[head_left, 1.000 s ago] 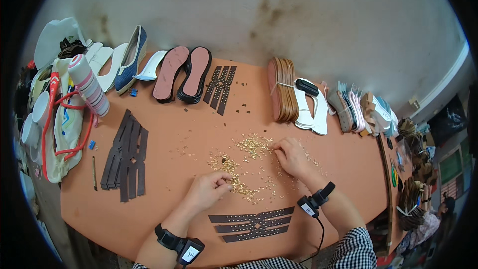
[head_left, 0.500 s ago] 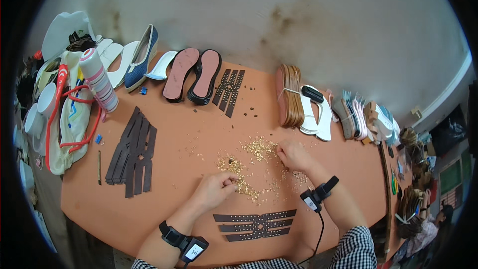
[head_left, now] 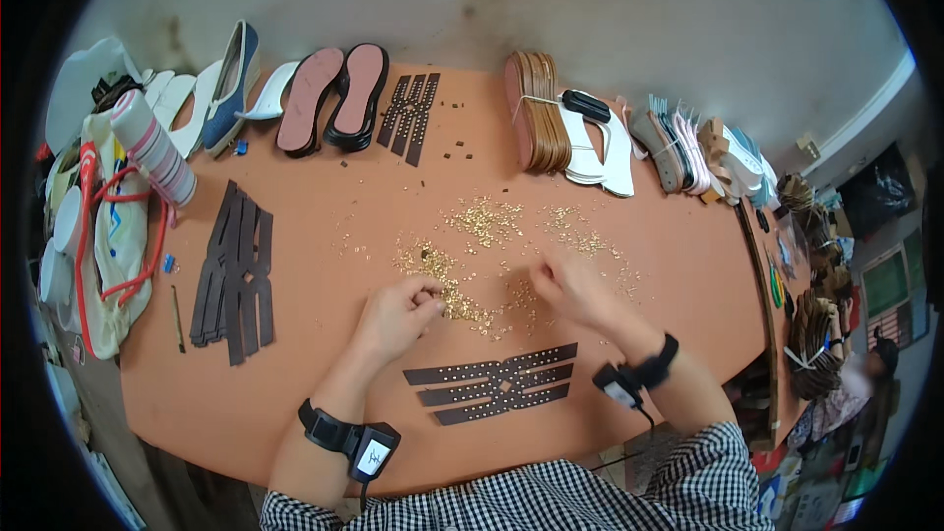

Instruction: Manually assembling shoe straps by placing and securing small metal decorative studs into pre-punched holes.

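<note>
Orange-brown, the desk (head_left: 206,423) curves around you, its near edge at your checked sleeves (head_left: 703,477). Closest on it lies a dark brown strap piece (head_left: 482,388), its slotted arms dotted with studs. Just beyond, gold-coloured bits (head_left: 462,307) spill across the middle in loose heaps. Your left hand (head_left: 398,315) is at the left side of the nearer heap, fingers curled narrow toward the thumb; your right hand (head_left: 572,287), slightly blurred, bends its fingers over the scatter to the right. Whether either holds a bit cannot be told. Overlapping plain strap pieces (head_left: 234,285) lie to your left. Farther back, a second studded piece (head_left: 423,118) sits beside two black soles with pink tops (head_left: 313,98), a bound bundle of brown soles (head_left: 541,113) stands farther right, and behind them rises a stained grey wall (head_left: 610,20).
</note>
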`<state>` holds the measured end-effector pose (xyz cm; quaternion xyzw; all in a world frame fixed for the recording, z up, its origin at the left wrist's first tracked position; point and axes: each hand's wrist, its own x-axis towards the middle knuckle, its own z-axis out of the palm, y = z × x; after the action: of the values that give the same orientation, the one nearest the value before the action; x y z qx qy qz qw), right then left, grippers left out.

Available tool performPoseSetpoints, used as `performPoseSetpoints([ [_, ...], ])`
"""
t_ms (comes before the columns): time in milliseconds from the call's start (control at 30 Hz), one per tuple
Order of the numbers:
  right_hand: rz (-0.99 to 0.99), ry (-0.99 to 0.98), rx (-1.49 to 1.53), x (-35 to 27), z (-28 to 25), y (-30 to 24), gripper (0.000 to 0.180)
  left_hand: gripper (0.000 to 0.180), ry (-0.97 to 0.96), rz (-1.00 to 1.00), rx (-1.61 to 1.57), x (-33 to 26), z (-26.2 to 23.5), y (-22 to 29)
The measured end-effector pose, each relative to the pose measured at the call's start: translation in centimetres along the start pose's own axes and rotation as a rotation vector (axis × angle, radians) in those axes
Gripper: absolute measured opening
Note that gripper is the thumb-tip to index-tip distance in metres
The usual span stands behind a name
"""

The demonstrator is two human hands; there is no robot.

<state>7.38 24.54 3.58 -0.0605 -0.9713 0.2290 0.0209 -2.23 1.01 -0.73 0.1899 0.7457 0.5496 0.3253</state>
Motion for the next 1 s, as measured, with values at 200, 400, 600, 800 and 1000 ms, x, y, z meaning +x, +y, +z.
performPoseSetpoints([
  [200, 0.131, -0.047, 0.021, -9.7, 2.9, -1.1, 0.01, 0.024, -0.015, 0.079, 0.031, 0.0, 0.4, -0.9],
  [400, 0.086, 0.066, -0.001, -12.0, 4.2, -2.4, 0.009, 0.026, 0.014, 0.076, 0.06, -0.2, 0.3, -0.4],
  [600, -0.061, 0.13, -0.056, -11.3, 5.4, -2.9, 0.015, 0.025, 0.016, 0.09, 0.077, -0.2, 0.2, -0.9],
  [800, -0.086, 0.108, -0.132, -11.2, 5.3, -2.7, 0.015, 0.021, 0.001, 0.103, 0.095, 0.3, 0.5, -0.8],
  [1000, -0.093, 0.096, -0.148, -10.9, 5.4, -3.0, 0.015, 0.02, -0.009, 0.084, 0.045, 0.1, 0.4, -0.6],
])
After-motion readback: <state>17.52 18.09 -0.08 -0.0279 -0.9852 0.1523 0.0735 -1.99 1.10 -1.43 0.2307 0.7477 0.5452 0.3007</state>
